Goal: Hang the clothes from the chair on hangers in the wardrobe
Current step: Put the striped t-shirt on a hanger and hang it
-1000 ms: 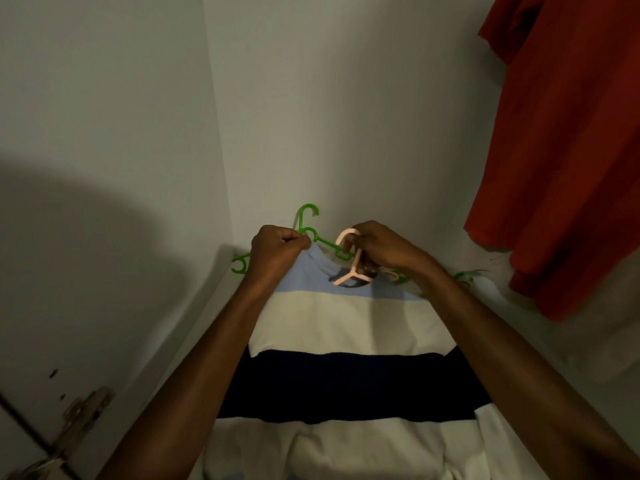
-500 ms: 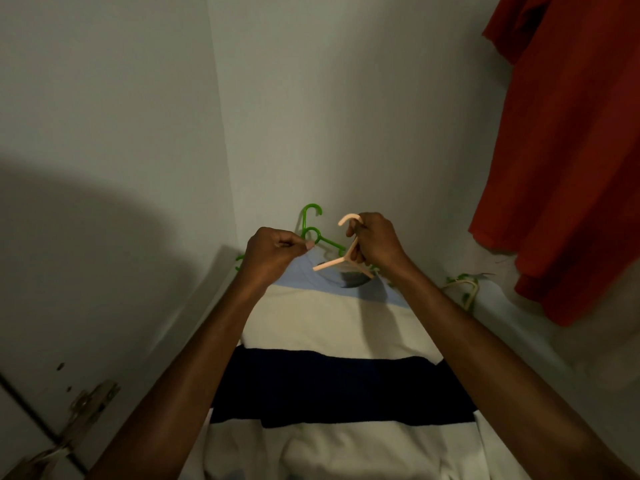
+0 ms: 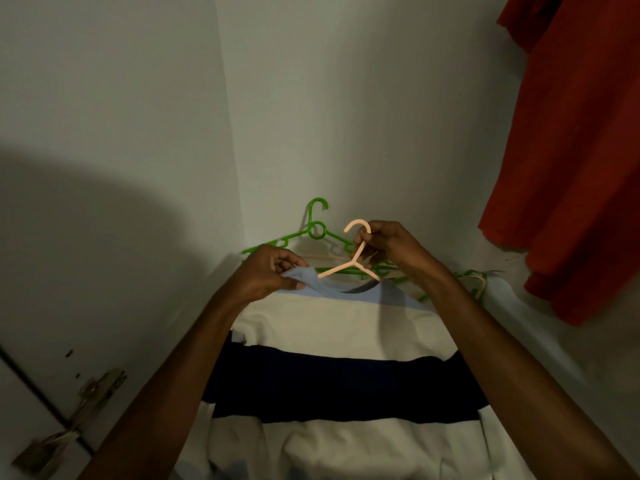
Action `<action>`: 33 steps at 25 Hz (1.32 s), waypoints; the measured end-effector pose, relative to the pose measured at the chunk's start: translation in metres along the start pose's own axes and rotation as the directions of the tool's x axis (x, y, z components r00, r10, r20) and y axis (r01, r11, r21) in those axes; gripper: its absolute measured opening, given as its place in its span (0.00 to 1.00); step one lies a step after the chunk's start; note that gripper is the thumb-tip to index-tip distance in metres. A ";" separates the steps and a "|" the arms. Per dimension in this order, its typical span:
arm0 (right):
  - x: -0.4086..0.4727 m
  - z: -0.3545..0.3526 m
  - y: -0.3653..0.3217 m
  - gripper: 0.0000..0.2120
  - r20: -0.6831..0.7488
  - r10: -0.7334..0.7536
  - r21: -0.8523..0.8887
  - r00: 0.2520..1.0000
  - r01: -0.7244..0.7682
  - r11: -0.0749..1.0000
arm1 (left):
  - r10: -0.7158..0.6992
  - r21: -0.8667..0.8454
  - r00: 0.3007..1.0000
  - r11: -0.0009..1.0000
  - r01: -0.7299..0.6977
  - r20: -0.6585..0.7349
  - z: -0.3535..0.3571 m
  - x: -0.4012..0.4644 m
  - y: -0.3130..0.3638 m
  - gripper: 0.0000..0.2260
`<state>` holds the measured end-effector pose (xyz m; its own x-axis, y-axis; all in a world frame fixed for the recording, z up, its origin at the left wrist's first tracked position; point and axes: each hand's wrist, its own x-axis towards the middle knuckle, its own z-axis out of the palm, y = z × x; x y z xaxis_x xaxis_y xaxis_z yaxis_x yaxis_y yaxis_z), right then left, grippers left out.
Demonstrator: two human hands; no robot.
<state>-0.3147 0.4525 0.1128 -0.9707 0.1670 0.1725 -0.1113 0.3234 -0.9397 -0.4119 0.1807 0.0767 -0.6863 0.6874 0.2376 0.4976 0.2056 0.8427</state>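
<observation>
the step in hand looks like feeding the pink hanger (image 3: pixel 349 263) into the collar of the striped shirt (image 3: pixel 332 327), spread low at 6 o'clock. the left hand (image 3: pixel 266 271) pinches the pale blue collar edge at 9 o'clock of the hanger; the right hand (image 3: pixel 388 244) pinches the hanger's neck under its hook. next, likely slip one arm inside. green hangers (image 3: pixel 317 230) lie behind at 12 o'clock.

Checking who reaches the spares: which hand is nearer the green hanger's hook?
Right. The right hand, gripping the pink hanger, sits just right of the green hanger. The left hand, pinching the striped shirt collar, is lower left.
</observation>
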 end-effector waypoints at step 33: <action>-0.065 -0.085 -0.004 0.12 -0.044 -0.245 -0.062 0.968 0.242 0.968 | 0.118 0.235 0.992 0.967 -0.104 -0.048 -0.046 0.003 0.051 0.11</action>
<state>-0.2328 0.5200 0.1301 -0.9035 0.1232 0.4105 -0.3299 0.4114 -0.8496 -0.4133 0.1610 0.1429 -0.6475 0.6724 0.3586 0.6766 0.2908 0.6765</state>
